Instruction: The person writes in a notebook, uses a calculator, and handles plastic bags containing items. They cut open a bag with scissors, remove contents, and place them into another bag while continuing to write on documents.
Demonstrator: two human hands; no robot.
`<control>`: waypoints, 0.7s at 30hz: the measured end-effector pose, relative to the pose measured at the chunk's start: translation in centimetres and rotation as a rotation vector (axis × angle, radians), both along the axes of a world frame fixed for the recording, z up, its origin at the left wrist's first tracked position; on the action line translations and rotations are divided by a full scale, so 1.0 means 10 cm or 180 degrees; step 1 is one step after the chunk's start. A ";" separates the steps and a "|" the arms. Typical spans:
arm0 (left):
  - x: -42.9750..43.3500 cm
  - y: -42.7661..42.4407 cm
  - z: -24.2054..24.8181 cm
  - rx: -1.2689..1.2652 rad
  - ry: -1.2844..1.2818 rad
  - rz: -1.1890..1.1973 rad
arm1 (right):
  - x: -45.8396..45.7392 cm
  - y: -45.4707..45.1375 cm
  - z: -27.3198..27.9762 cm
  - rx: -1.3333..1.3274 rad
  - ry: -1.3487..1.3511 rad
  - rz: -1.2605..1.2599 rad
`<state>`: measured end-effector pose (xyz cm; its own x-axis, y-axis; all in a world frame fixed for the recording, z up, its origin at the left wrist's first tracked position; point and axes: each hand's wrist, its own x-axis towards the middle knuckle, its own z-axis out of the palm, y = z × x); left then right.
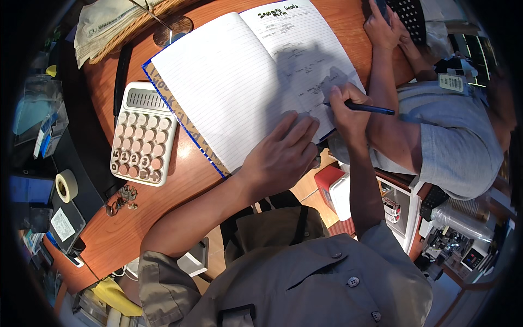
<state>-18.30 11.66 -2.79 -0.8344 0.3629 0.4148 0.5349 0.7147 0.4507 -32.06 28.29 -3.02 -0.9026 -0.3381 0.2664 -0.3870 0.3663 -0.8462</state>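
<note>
An open ruled notebook (212,86) lies on the wooden desk (192,171), its blue-edged cover showing along the left side. My right hand (350,112) grips a dark blue pen (374,108), with the tip at the lower part of the handwritten right page. My left hand (288,151) rests over the notebook's lower edge near the spine, fingers slightly spread and holding nothing that I can see. Shadows of my head and hand fall across the right page. The left page bears only printed lines.
Left of the notebook sits a white calculator (143,135) with pinkish round keys. Keys or trinkets (122,200) lie below it, and a tape roll (66,186) is farther left. A wicker basket (135,30) stands at the back. At right, another person (449,135) leans on the desk holding a phone.
</note>
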 end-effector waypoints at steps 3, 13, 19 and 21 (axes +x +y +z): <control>-0.01 -0.01 0.00 0.0012 0.0098 -0.0009 | -0.07 0.04 0.01 -0.0110 -0.0082 0.0044; -0.01 -0.01 0.00 -0.0005 0.0113 0.0013 | -0.10 0.11 -0.02 -0.0085 -0.0101 0.0203; -0.01 -0.01 0.02 0.0008 0.0088 0.0006 | -0.11 0.11 -0.02 0.0088 0.0014 0.0145; -0.01 -0.01 0.01 0.0031 0.0105 0.0010 | -0.11 0.10 -0.02 -0.0046 0.0042 0.0140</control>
